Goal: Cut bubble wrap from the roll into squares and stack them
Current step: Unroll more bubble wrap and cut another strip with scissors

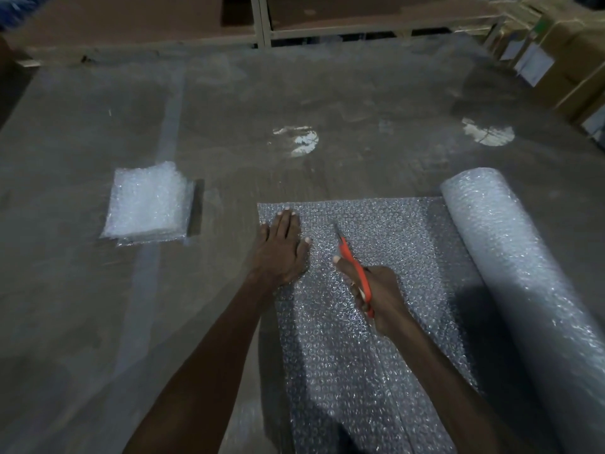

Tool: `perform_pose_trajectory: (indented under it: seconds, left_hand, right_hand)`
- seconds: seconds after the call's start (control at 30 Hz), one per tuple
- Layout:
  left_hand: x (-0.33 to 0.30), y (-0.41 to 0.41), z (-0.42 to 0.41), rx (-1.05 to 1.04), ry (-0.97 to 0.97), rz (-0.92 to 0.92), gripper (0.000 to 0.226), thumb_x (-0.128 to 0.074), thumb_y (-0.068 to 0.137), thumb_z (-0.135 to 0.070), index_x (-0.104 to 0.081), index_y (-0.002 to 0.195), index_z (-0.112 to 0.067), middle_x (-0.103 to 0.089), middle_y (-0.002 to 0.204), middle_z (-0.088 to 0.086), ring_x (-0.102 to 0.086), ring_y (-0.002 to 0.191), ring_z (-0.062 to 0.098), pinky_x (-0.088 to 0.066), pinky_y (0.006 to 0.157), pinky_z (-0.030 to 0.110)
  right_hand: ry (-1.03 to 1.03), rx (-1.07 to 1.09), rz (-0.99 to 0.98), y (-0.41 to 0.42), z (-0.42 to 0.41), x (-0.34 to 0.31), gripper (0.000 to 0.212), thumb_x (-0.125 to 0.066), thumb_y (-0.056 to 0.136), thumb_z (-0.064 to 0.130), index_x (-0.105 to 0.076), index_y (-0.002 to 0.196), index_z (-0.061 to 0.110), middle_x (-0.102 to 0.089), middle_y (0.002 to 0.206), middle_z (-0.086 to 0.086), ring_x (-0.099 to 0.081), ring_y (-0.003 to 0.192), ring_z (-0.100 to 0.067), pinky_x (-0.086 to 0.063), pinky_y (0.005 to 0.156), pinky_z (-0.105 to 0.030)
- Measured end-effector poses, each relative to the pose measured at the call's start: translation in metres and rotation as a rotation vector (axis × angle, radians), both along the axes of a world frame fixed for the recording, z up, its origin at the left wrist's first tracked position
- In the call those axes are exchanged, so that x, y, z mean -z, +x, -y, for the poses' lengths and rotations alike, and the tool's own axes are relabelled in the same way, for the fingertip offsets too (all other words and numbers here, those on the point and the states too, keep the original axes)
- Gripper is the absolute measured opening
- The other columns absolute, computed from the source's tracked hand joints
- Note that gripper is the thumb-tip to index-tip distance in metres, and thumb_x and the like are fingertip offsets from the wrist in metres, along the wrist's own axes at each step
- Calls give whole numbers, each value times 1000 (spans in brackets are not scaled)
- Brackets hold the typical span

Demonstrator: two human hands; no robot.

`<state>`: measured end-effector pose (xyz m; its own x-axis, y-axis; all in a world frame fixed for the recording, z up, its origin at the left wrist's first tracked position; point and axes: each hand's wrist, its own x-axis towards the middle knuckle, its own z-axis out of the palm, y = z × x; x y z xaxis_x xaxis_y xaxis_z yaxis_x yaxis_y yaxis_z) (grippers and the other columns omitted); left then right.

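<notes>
A roll of bubble wrap [510, 257] lies at the right, and its unrolled sheet [402, 231] spreads leftward across the surface. My left hand [283, 249] presses flat on the sheet near its left edge, fingers straight. My right hand [376, 298] grips orange-handled scissors [352, 262], whose blades point away from me over the middle of the sheet. A cut line runs through the sheet behind the scissors toward me. A stack of cut bubble wrap squares [149, 204] sits to the left, apart from the sheet.
The work surface [294, 103] is covered in clear plastic film with bright light reflections. A metal shelf frame [262, 24] stands at the back. Cardboard boxes [563, 54] with white labels line the far right.
</notes>
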<state>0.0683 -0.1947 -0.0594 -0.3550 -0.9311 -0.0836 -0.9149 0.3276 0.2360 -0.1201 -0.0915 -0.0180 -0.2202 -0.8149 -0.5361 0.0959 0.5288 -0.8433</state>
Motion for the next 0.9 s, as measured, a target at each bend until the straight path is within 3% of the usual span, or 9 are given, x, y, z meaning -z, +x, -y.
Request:
perform_pose_trajectory:
  seconds: [0.13,0.33,0.63,0.9]
  left_hand:
    - [1,-1,0,-3,-3,-2,75,-5,98,-53,-5,160,-9,0,167,10,3,154,24,0,123,47]
    - [4,0,0,0,-40,29,78,1,97,-55,-7,159,-9,-4,167,11,-1,154,25,-2,122,47]
    - [2,-2,0,-12,-18,25,75,-3,98,-53,-3,160,-11,0,168,10,4,154,23,1,123,45]
    - [1,-2,-1,-13,-30,21,73,-5,99,-51,-6,160,-10,-2,168,9,3,154,23,0,123,46]
  right_hand:
    - [-7,-1,18,0,6,0,48,-86,77,40,-70,84,-4,-58,52,-3,-44,36,-11,-35,40,-23]
    - [-25,10,26,0,8,3,61,-87,77,33,-63,96,-20,-55,56,-7,-43,36,-12,-35,38,-23]
    - [-19,-7,19,0,16,-3,56,-84,81,33,-65,97,-17,-56,54,-5,-42,34,-10,-34,35,-20]
    - [-23,-15,12,1,19,-3,41,-83,82,33,-69,82,-5,-56,55,-6,-42,34,-10,-34,34,-20]
